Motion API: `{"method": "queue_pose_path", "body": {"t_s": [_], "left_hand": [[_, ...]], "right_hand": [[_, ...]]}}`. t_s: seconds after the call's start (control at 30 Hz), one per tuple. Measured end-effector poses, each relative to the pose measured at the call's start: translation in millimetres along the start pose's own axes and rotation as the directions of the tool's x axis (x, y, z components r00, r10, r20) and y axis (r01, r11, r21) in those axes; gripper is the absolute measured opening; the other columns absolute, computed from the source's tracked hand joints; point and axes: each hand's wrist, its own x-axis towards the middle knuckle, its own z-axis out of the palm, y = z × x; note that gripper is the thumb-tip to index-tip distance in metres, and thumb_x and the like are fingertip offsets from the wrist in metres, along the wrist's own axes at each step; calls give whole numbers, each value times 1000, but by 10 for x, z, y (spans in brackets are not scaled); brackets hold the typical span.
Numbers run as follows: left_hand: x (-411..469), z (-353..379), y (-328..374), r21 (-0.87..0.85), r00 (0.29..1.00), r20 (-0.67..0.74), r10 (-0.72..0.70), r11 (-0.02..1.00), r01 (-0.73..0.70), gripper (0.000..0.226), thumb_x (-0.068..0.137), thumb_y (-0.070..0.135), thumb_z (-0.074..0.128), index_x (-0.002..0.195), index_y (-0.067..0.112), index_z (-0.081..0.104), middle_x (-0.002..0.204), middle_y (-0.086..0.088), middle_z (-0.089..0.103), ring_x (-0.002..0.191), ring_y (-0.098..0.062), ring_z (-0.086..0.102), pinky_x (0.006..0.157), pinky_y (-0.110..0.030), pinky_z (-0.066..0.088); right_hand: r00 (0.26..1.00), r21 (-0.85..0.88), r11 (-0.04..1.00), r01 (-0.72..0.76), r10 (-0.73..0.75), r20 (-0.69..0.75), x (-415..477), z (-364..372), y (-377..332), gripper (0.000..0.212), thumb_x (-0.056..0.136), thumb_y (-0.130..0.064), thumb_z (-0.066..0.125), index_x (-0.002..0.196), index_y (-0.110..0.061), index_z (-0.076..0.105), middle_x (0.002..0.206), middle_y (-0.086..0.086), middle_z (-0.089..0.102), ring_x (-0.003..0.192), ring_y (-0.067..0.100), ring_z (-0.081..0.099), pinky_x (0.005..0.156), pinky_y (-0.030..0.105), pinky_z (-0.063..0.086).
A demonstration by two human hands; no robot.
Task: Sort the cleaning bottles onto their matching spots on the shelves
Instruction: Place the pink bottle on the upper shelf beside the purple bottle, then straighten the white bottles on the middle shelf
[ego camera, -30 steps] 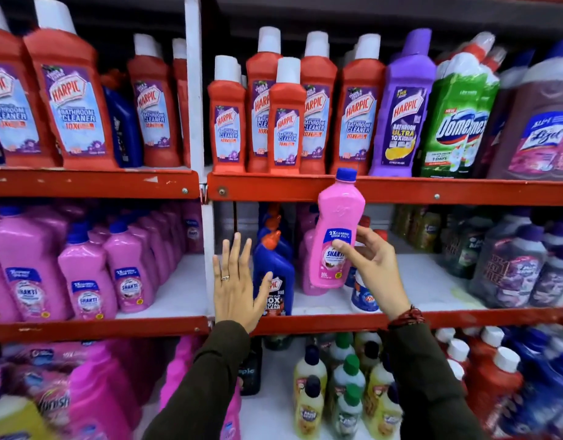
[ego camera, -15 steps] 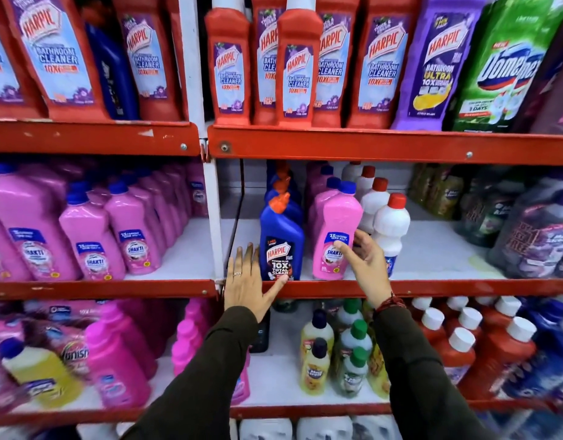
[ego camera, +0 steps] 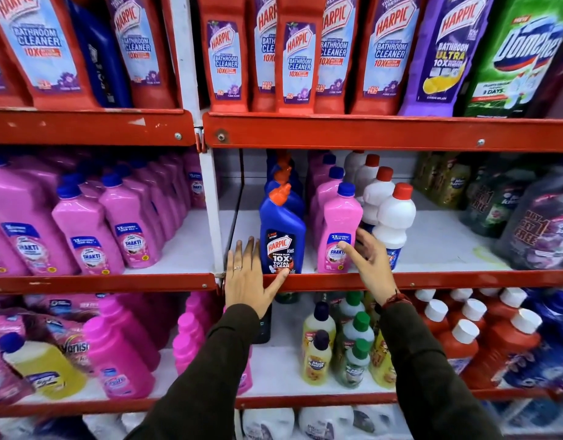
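A pink Shakti bottle (ego camera: 339, 223) with a blue cap stands upright at the front of the middle shelf (ego camera: 464, 279), heading a row of like pink bottles. My right hand (ego camera: 369, 265) is at its right side with fingers spread; the thumb lies over the label and the grip looks loose. My left hand (ego camera: 246, 281) rests flat and open against the red shelf edge, its thumb touching the base of a blue Harpic bottle (ego camera: 281, 230) just left of the pink one.
White red-capped bottles (ego camera: 394, 217) stand right of the pink row. More pink Shakti bottles (ego camera: 83, 230) fill the left bay. Red Harpic bottles (ego camera: 297, 58) line the top shelf. Small yellow and green bottles (ego camera: 318, 354) sit below.
The pink bottle came down from in front of the upper shelf edge onto the middle shelf. My right hand has loosened and spread its fingers. The view has moved closer.
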Motion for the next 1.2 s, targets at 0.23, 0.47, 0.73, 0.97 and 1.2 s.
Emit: {"method": "queue_pose_path", "body": {"t_s": [0.23,0.47,0.73,0.97,1.2], "left_hand": [[-8,-82,44,-101,999,27,-35,994,38,108,85,86,14,160,10,20,166,-13,31,156,-31,22,129,-45,10],[46,-338,138,-742,977,171,-129,635,214,61,103,62,26,158,37,21,153,-4,50,125,-3,58,105,-29,49],[-37,-444,334,-950,977,132,-167,259,173,50,99,52,29,148,46,36,157,-4,47,143,-19,46,120,-50,38],[-67,-389,267,-930,985,102,-142,338,145,46,101,51,32,146,54,32,159,0,45,145,-15,44,121,-49,37],[-46,-332,394,-895,987,114,-115,420,152,57,101,52,31,157,40,29,160,3,43,144,-11,43,121,-47,38]], "right_hand": [[999,-36,999,-35,36,14,-86,27,-19,58,100,-20,64,154,-12,45,143,8,65,129,19,65,106,37,57],[916,-194,969,153,-213,-341,-417,413,-178,33,101,-18,59,134,-23,62,128,-4,64,110,2,65,89,10,52],[991,95,987,-129,131,-15,-473,989,-262,49,109,-43,39,149,-19,53,148,3,61,138,17,55,120,43,43],[990,130,981,-141,140,17,-469,985,-260,50,108,-46,40,150,-21,52,150,2,59,140,16,54,120,40,43],[988,155,976,-153,152,17,-445,816,-183,47,107,-47,44,146,-23,55,144,0,63,135,14,57,113,33,48]]}}
